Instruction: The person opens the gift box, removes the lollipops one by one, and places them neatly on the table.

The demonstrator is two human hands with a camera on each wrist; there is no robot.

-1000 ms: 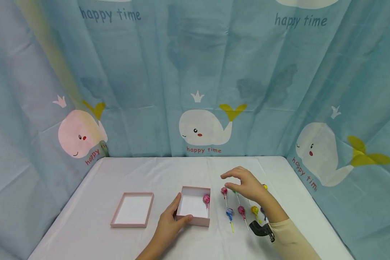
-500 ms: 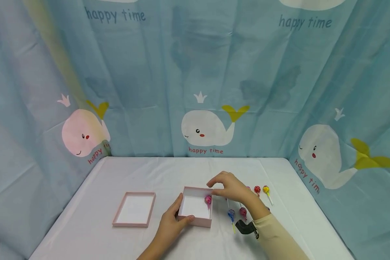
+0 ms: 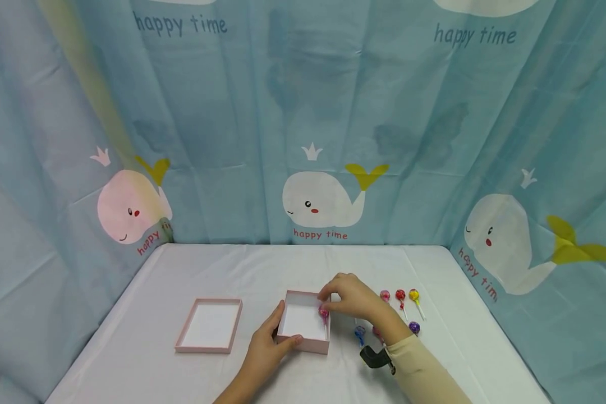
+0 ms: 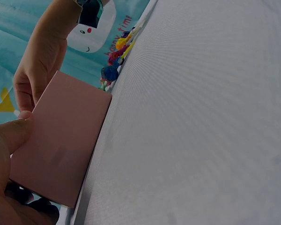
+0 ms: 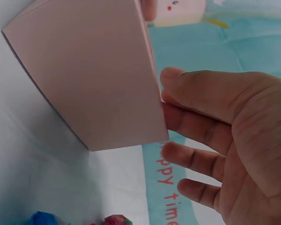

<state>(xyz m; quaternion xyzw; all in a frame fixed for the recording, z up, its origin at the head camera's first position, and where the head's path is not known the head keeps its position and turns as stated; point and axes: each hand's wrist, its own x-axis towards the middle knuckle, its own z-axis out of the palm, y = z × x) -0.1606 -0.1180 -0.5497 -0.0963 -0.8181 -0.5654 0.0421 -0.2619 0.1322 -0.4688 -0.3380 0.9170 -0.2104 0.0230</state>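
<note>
My left hand (image 3: 264, 349) grips the left side of a pale pink open box (image 3: 313, 345), with the thumb at its front wall. In the box, against the right side, lies a pink lollipop (image 3: 324, 315). My right hand (image 3: 352, 296) reaches over the box's right wall, and its thumb and index fingertips are right at the lollipop's head. In the right wrist view, the box wall (image 5: 93, 79) hides those fingertips' contact, so I cannot tell whether they pinch it. The other fingers of the right hand stay outside the wall.
Left of the box lies its shallow pink lid (image 3: 202, 350), open side up. On the right, several wrapped lollipops rest on the white cloth, among them a blue one (image 3: 359, 332), a purple one (image 3: 414, 327) and a yellow one (image 3: 414, 294). A whale-print curtain (image 3: 222, 196) stands behind.
My right hand has moved left from above the loose lollipops to the box and lowered its fingertips over the right wall. The left hand keeps its grip on the box.
</note>
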